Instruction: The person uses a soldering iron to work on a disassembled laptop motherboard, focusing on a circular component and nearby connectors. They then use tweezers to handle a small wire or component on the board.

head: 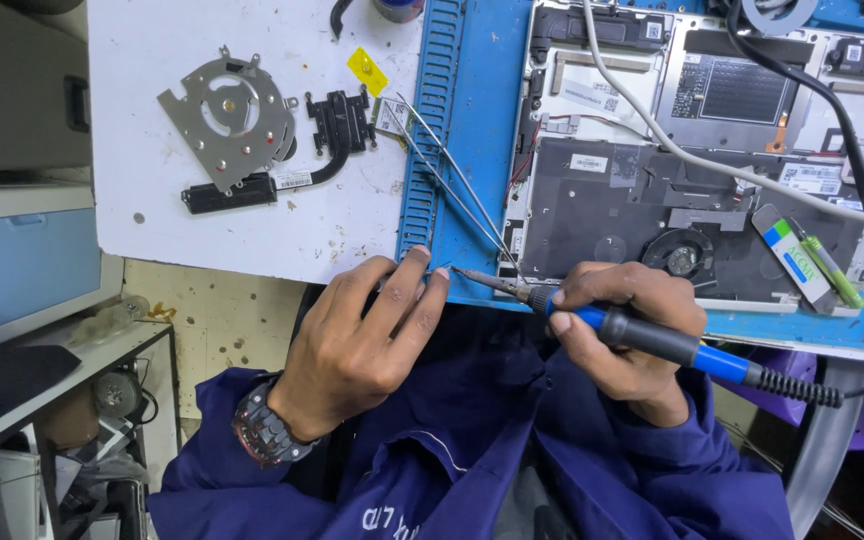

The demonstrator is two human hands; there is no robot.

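Note:
My right hand [622, 325] grips a soldering iron [652, 338] with a blue and black handle, its metal tip pointing left toward my left fingertips. My left hand [367, 335] rests at the front edge of the blue mat [462, 150], thumb and fingers pinched together near the iron's tip; whether they hold something small I cannot tell. A watch sits on the left wrist. Metal tweezers [452, 185] lie on the mat just above both hands. An opened laptop base [692, 180] with a small round fan lies on the mat beyond my right hand.
On the white table [152, 60] at the left lie a removed metal fan plate [227, 115], a black heat pipe part [337, 125] and a yellow tag [366, 68]. White and black cables cross the laptop. A green-tipped pen tool [827, 270] lies at right. Shelves stand at left.

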